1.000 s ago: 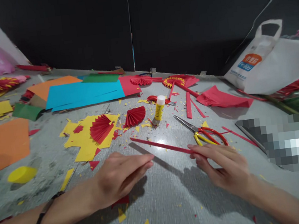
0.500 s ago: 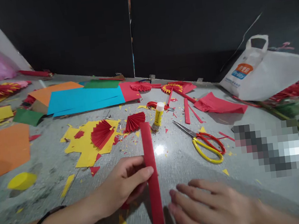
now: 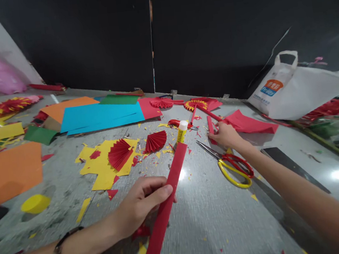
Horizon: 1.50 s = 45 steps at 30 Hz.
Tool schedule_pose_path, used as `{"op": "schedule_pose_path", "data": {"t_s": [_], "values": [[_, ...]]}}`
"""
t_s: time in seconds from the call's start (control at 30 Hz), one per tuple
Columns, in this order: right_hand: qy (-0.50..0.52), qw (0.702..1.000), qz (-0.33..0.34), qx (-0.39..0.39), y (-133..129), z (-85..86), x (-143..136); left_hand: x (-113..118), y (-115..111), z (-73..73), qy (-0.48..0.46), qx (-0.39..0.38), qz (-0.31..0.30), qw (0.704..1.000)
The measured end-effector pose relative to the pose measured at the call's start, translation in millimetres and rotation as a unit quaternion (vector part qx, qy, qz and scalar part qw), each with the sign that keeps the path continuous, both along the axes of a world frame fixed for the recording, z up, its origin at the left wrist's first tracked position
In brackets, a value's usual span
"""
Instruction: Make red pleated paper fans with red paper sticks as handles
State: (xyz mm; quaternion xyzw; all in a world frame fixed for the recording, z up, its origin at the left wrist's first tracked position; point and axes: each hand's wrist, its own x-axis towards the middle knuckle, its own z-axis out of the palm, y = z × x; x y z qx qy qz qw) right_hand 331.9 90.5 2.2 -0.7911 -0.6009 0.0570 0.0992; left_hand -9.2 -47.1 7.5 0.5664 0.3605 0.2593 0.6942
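Head view, nearest: the left hand [image 3: 146, 203] pinches a red folded strip [image 3: 169, 204] between thumb and fingers, tilted over the table [image 3: 210, 220]. Beyond the scissors [image 3: 227, 161], the right hand's [image 3: 225, 135] fingers, narrowly parted, touch a shorter red strip [image 3: 210, 129] lying right of the glue stick [image 3: 182, 131].

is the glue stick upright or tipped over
Upright: the glue stick stands with its white cap on top; the red strip in the left hand hides its base.

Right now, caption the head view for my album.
Left hand holding a red paper strip beside yellow-and-red-handled scissors.
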Motion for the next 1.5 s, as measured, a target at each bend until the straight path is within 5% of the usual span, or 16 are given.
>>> {"op": "schedule_pose_path", "data": {"t_s": [0.17,0.33,0.5,0.83,1.13,1.5], "values": [[0.082,0.997,0.000,-0.014,-28,23.2,2,3,2,-1.1,-0.023,-0.023,0.023,0.999],[0.203,0.975,0.091,0.017,-119,46.3,-27,2,1,-7.7,-0.030,-0.025,0.017,0.999],[0.422,0.855,0.299,-0.039,-183,38.5,-87,4,1,-8.5,-0.036,-0.014,0.009,0.999],[0.508,0.770,0.329,-0.202,-173,-14.6,-107,4,-1,-3.2,-0.050,0.034,-0.013,0.998],[0.520,0.766,0.338,-0.174,-178,-16.2,-107,4,-2,-5.1,-0.024,0.012,-0.024,0.999],[0.461,0.802,0.368,-0.097,-178,-13.5,-106,5,-2,-2.5,-0.005,0.012,-0.043,0.999]]}}
